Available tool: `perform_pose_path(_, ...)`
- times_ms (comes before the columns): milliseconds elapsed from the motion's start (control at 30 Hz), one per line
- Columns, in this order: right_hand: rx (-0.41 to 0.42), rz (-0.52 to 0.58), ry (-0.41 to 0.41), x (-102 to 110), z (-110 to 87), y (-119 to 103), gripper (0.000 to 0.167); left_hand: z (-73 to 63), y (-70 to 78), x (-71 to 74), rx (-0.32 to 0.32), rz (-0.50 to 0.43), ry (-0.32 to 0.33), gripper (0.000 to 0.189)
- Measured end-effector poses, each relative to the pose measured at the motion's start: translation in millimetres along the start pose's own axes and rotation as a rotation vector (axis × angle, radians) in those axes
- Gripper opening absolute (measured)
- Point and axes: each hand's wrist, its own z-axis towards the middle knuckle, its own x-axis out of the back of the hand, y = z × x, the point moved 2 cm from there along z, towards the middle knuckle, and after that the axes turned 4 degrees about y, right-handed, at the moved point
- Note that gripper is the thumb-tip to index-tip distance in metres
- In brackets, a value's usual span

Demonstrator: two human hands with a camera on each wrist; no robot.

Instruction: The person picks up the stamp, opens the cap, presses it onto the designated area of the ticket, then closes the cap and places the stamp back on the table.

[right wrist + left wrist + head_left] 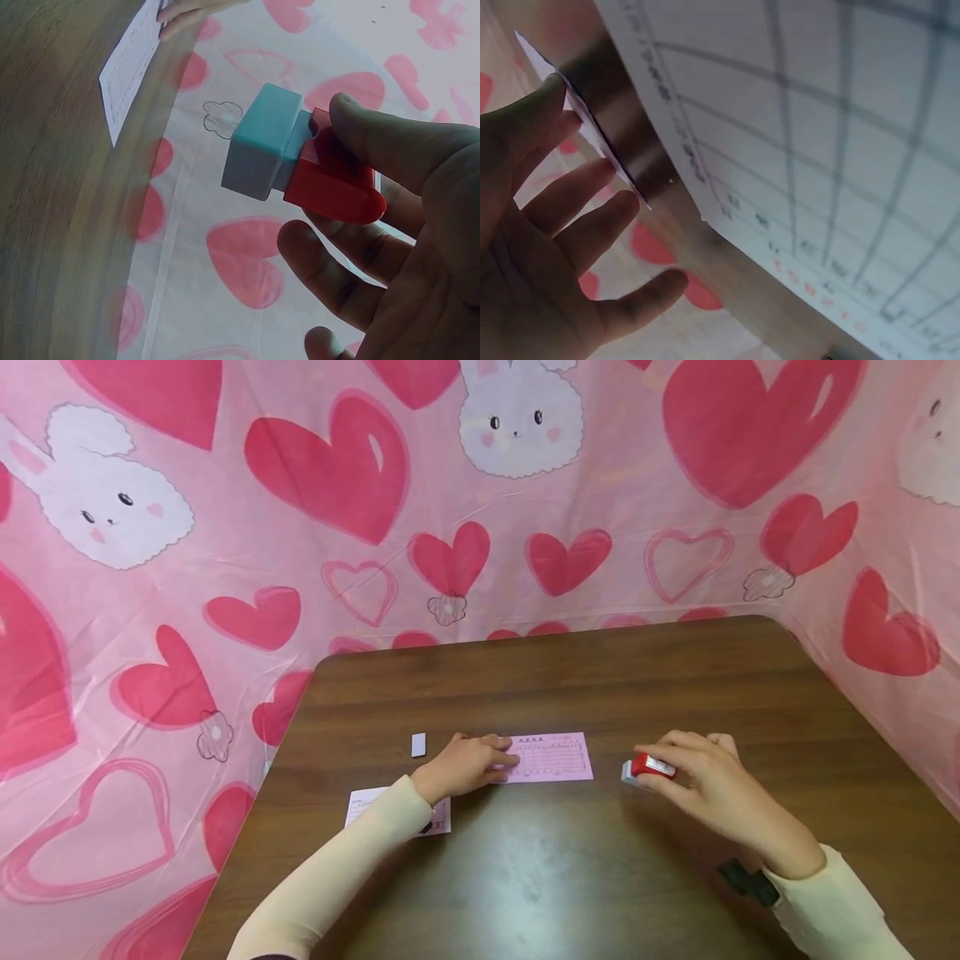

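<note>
My left hand [468, 766] rests on the left end of a pink printed form [551, 758], its fingers spread along the edge. In the left wrist view, the thumb and fingertips touch the thin edge of that form [592, 131]. To the right of the form, my right hand [701, 781] pinches a red and grey self-inking stamp [652, 766] between thumb and fingers, above the table. The right wrist view shows the stamp's red body [334, 180] in the grip and its pale blue-grey end [259, 146] pointing away from the palm.
Under the left forearm lies a white printed slip [367, 802], partly hidden by the sleeve. A small white rectangular block [418, 745] sits left of the pink form. The brown wooden table [600, 685] meets a pink heart-patterned cloth [510, 560] behind it.
</note>
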Motion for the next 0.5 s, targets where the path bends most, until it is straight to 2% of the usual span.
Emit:
perform_pose_path(300,0.012,0.029,-0.027,-9.1,7.5,-2.8,0.044,-8.4,6.8,-1.7,0.013,-0.034,-0.027,0.041)
perform_pose_path(500,-0.001,0.042,-0.075,-17.2,12.0,-5.6,0.043,-13.7,14.6,-2.4,0.008,-0.012,-0.017,0.044)
